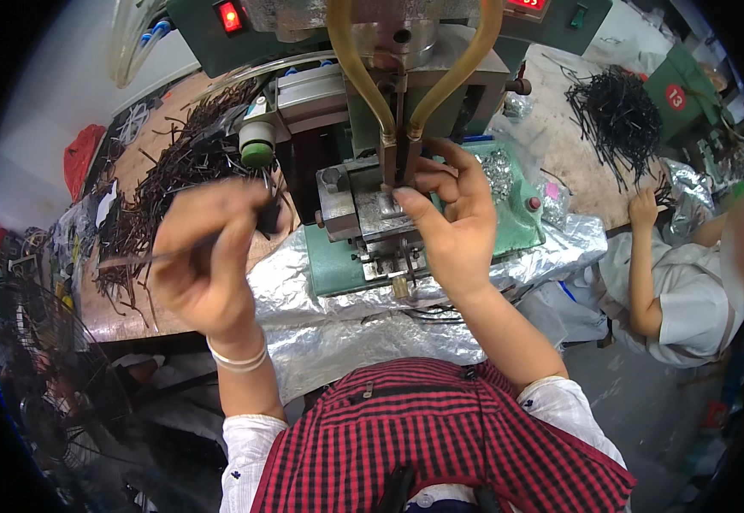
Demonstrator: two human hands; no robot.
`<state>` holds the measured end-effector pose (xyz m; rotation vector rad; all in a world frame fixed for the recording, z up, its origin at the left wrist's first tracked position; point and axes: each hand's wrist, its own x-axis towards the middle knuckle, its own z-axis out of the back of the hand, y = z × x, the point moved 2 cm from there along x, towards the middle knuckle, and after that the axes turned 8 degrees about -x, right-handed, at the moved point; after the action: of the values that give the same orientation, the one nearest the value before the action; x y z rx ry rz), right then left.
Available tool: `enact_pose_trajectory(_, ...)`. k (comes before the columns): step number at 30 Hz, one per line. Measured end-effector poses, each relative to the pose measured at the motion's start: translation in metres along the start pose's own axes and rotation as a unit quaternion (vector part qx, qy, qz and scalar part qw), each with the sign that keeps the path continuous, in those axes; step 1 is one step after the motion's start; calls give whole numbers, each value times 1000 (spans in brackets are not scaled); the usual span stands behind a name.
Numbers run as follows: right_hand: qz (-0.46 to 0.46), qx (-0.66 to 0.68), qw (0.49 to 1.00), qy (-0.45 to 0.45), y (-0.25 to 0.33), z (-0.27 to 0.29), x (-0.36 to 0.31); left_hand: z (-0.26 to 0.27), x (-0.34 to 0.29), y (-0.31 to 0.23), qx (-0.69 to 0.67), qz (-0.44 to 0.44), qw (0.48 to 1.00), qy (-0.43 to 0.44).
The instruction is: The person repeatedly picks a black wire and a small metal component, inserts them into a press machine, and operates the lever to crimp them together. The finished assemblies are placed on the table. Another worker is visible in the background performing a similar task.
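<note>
My left hand, smeared by motion, is raised left of a green press. Its fingers are curled round a thin black strip that sticks out to the left; another dark piece shows by the fingertips. My right hand reaches into the press, thumb and forefinger closing at the metal fixture, just under the two upright copper-coloured bars. Whatever lies between those fingertips is too small to make out; the other fingers are loosely bent. Two yellowish hoses run down to the bars.
A heap of black strips lies on the wooden bench at left, another pile at far right. Small metal parts sit on the press's green base. Silver foil covers the bench front. A co-worker sits at right.
</note>
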<state>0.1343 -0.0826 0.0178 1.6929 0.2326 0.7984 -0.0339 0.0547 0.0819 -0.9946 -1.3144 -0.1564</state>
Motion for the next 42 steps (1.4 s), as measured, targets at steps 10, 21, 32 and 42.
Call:
enact_pose_trajectory(10,23,-133,985,105,25,29,-7,-59,-46,6,205,-114,950,208)
enact_pose_trajectory(21,-80,-329,937,-85,-64,161,7,-69,-58,24,241,-199,922,227)
enact_pose_trajectory(32,52,-618,785,-8,-57,122,-18,-50,-74,0,296,-101,929,200)
enact_pose_trajectory(42,11,-397,915,-73,-52,120,-16,107,-73,61,606,151,773,109)
